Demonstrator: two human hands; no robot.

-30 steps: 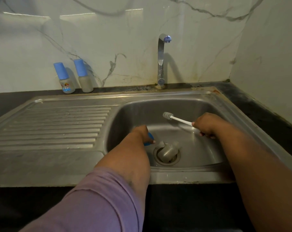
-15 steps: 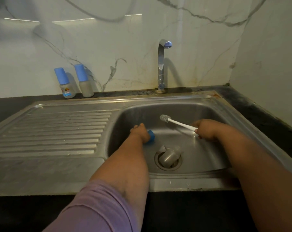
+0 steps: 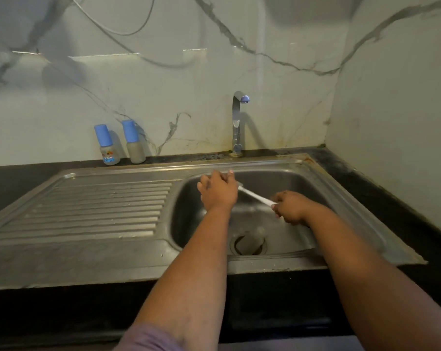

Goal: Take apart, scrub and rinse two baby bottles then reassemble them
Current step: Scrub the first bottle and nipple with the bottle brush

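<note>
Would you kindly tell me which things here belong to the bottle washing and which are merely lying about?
Job: two bottles; brush, held by right hand; left hand; sink; tap.
Lying about: grey piece over drain.

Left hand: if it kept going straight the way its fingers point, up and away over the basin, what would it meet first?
Probably the back rim of the sink, just beyond the fingers of the left hand. Past that comes the tiled wall. The tap stands slightly to the right of that line, though depth is hard to judge.
</note>
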